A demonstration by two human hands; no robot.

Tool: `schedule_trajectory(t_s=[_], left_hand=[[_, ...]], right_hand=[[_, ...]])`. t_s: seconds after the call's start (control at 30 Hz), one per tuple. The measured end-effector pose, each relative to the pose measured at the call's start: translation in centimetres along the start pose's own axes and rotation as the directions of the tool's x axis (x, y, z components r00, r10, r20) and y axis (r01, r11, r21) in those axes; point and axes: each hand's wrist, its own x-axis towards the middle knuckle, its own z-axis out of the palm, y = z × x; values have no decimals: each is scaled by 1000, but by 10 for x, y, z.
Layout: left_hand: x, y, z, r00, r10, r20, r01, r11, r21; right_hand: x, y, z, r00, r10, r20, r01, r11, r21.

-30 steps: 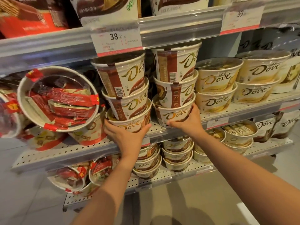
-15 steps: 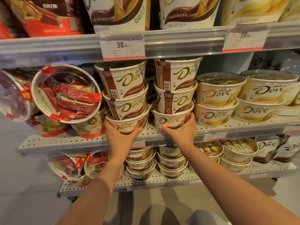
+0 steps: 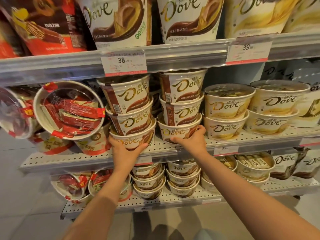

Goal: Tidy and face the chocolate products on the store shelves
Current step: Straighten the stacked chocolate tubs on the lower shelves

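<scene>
1. left hand [image 3: 125, 149] grasps the bottom dove tub [image 3: 136, 139] of the left three-tub stack.
2. right hand [image 3: 194, 141] grasps the bottom tub of the right stack [image 3: 178, 133].
3. both stacks stand on the middle shelf [image 3: 86, 158].

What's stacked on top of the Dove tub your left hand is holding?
Two more brown Dove tubs sit stacked on the bottom tub gripped by the left hand, the top one just under the 38.00 price tag. Whatever stands behind the stack is hidden.
</scene>
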Motion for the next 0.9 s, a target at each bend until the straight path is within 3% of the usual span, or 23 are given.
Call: schedule_trajectory(t_s=[0.13,0.43,0.6,0.77,0.9], left_hand=[[-1,2,-2,1000,1,16,-1,1000,-5],[2,2,-3,1000,-4,7,4,999,32],[4,0,-2,1000,1,25,-2,998,69],[4,0,0,1000,-28,1,28,995,99],[3,0,0,1000,-21,5,20,997,72]], right_hand=[[5,-2,-8,998,-7,63,5,1000,29],[-6,2,-2,976,-156,-155,125,973,-193],[-17,2,6,955,-147,-258,85,968,-236],[-16,10,-1,972,-180,-151,148,968,-201],[-16,14,-7,990,-122,-65,111,982,-153]])
